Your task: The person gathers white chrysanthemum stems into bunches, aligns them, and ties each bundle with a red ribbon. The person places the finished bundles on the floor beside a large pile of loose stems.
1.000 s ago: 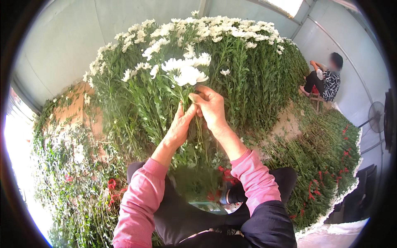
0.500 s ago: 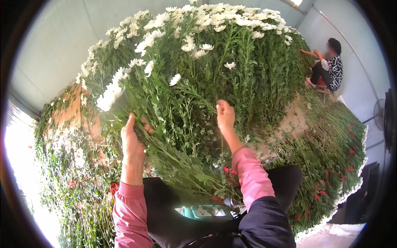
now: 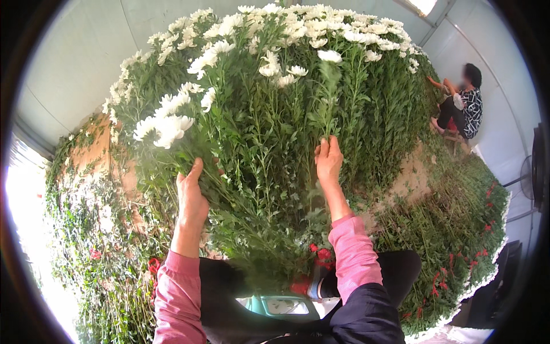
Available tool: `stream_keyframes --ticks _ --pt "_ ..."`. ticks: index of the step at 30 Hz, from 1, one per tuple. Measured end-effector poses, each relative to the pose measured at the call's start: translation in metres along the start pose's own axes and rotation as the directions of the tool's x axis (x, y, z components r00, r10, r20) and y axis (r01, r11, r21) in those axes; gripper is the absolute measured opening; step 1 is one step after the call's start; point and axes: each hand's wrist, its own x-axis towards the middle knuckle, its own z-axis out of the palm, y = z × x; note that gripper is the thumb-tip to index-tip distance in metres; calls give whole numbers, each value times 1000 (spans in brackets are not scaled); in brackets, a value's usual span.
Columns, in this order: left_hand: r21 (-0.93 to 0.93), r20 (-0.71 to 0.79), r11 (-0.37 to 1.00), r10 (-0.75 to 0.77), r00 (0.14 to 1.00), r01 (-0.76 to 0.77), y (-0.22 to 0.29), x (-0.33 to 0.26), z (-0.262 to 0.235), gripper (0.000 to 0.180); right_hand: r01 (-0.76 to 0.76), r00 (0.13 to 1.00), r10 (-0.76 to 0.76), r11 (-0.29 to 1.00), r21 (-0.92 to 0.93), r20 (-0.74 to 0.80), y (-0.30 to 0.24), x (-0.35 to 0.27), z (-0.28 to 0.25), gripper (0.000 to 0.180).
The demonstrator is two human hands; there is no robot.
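Note:
White chrysanthemums with long leafy stems (image 3: 166,129) lie gathered in my left hand (image 3: 193,198), whose fingers wrap round the stems. The blooms of this bunch point to the far left, and its stems slant down toward my lap. My right hand (image 3: 329,160) pinches a single chrysanthemum stem (image 3: 326,109) that stands nearly upright, its white bloom on top. Behind both hands rises a large stack of white chrysanthemums (image 3: 275,132), blooms along the upper edge and green stems below. The fingers of my left hand are partly hidden by leaves.
A teal plastic stool or box (image 3: 263,307) shows between my legs. Red ties (image 3: 323,255) lie near my right forearm. Bundles of stems with red ties (image 3: 441,281) cover the right side. Leafy cuttings (image 3: 114,246) spread at left. Another person (image 3: 470,109) sits at the far right.
My right hand has moved slightly right and now holds one chrysanthemum upright; before, a stem leaned left from its fingers. My left hand, with the bunch, has shifted a little right.

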Motion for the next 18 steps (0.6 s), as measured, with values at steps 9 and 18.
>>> stream_keyframes --ticks 9,18 --pt "-1 34 995 -99 995 99 -15 -4 22 21 -285 959 285 959 7 -3 9 30 38 18" --pt "-53 -33 998 -46 998 44 -14 4 18 21 9 994 40 898 -441 102 37 22 109 38"
